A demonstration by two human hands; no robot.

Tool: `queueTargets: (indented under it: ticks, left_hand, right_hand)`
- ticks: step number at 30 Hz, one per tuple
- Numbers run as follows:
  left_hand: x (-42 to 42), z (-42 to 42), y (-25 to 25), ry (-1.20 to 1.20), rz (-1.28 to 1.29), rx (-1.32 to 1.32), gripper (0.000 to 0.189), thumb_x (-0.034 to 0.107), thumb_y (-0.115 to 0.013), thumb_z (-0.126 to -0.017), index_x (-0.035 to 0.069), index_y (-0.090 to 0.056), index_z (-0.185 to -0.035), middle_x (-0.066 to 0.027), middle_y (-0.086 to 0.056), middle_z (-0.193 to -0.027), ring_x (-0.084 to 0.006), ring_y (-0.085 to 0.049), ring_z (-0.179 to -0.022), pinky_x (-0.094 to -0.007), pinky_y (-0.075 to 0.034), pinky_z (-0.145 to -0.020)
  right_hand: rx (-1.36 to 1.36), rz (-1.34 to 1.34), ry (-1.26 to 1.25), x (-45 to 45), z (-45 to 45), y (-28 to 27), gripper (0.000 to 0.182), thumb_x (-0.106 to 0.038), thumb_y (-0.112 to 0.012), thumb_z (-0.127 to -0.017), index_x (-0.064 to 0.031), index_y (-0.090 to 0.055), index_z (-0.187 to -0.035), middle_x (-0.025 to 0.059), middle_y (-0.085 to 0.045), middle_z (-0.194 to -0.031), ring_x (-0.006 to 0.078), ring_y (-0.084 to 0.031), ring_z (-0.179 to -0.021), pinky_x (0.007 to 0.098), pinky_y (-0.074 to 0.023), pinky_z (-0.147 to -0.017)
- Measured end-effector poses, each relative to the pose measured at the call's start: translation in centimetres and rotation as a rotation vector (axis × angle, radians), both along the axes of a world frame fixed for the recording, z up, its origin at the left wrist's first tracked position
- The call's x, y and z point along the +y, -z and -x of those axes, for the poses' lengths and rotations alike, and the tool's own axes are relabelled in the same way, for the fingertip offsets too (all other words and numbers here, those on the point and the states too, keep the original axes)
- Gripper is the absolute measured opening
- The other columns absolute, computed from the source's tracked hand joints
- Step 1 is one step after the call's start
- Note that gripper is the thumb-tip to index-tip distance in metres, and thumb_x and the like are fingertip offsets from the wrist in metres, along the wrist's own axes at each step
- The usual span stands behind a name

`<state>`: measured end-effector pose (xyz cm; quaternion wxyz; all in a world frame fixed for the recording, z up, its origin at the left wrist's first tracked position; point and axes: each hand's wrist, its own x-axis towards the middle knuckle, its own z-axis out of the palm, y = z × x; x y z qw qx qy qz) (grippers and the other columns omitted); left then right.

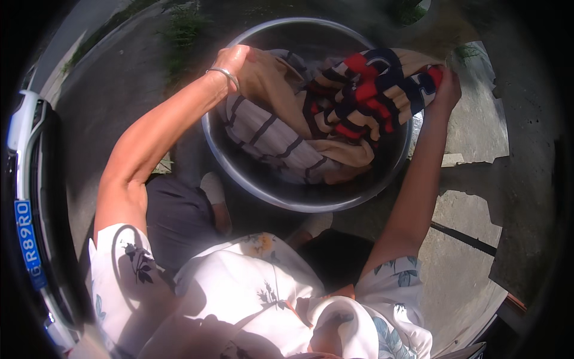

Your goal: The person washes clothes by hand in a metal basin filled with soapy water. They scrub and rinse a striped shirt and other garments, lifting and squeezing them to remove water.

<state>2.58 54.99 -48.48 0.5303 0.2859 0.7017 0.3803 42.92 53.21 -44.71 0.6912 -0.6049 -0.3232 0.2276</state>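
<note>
A wide metal basin (287, 203) stands on the ground before me with wet-looking cloth in it. My left hand (234, 62), with a bangle at the wrist, grips a tan part of a knitted-looking cloth (274, 96) at the basin's far left rim. At the right, my right hand (445, 92) holds the edge of a part patterned in red, navy and tan (374, 89), raised past the rim. Between my hands this cloth sags in folds into the basin. Beneath it lies a greyish cloth with dark stripes (264, 123). The folds hide whether both grips are on one piece.
A vehicle's bumper (56, 215) with a blue plate stands close at the left. Concrete ground (471, 130) lies sunlit at the right, crossed by a dark groove (464, 238). Grass tufts (184, 31) grow beyond the basin. My shoes (213, 188) are near its front rim.
</note>
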Motion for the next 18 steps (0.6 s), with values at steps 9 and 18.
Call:
queueTargets:
  ticks: [9, 18]
  left_hand:
    - [-14.1, -1.5, -7.0, 1.028, -0.414, 0.313, 0.02, 0.005, -0.055, -0.069, -0.004, -0.046, -0.053, -0.0144, -0.048, -0.052, -0.02, -0.045, -0.047, -0.0337, -0.035, -0.048]
    - [-9.7, -5.1, -1.5, 2.137, -0.505, 0.392, 0.044, 0.031, -0.046, -0.089, 0.0, -0.065, -0.063, -0.018, -0.062, -0.063, -0.0355, -0.062, -0.066, -0.0425, -0.05, -0.066]
  right_hand:
    - [-0.859, 0.52, -0.257, 3.3, 1.2, 12.3, 0.036, -0.031, -0.056, -0.085, 0.0012, -0.065, -0.099, 0.0237, -0.066, -0.098, 0.0388, -0.063, -0.095, 0.0427, -0.0481, -0.085]
    - [-0.61, 0.961, -1.21, -0.3, 21.9, 17.8, 0.097, -0.068, -0.06, -0.071, 0.0145, -0.051, -0.121, 0.0327, -0.055, -0.119, 0.0388, -0.054, -0.115, 0.0377, -0.043, -0.097]
